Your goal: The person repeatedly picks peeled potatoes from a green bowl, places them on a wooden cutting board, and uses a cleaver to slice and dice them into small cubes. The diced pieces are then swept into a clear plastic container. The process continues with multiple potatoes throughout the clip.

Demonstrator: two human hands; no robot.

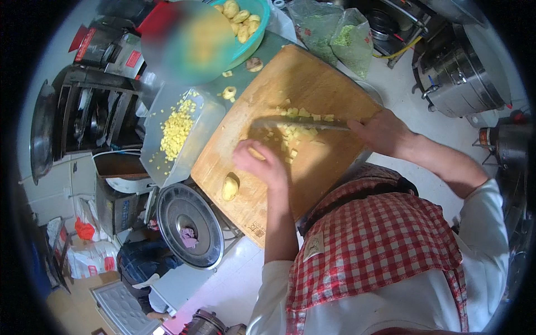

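My right hand (383, 132) grips the handle end of a kitchen knife (307, 124), its blade lying across a wooden cutting board (318, 79). Diced pale-yellow potato (295, 133) is scattered on both sides of the blade. My left hand (261, 161) is over the board, left of the dice, with fingers curled. Between its thumb and fingers shows a yellowish patch; I cannot tell whether that is potato or board. Near the board's left edge rests a peeled potato (230, 187). Beside the board, a translucent plastic bin (209, 121) contains many small potato cubes (178, 136).
A turquoise basin (261, 29) of peeled potatoes stands at the back, near potato scraps (229, 93). Plastic bags (351, 42) of chopped greens lie behind the board. A round metal lid (167, 217) bears a purple cloth. A person (144, 261) bends at lower left; a steel pot (465, 79) stands right.
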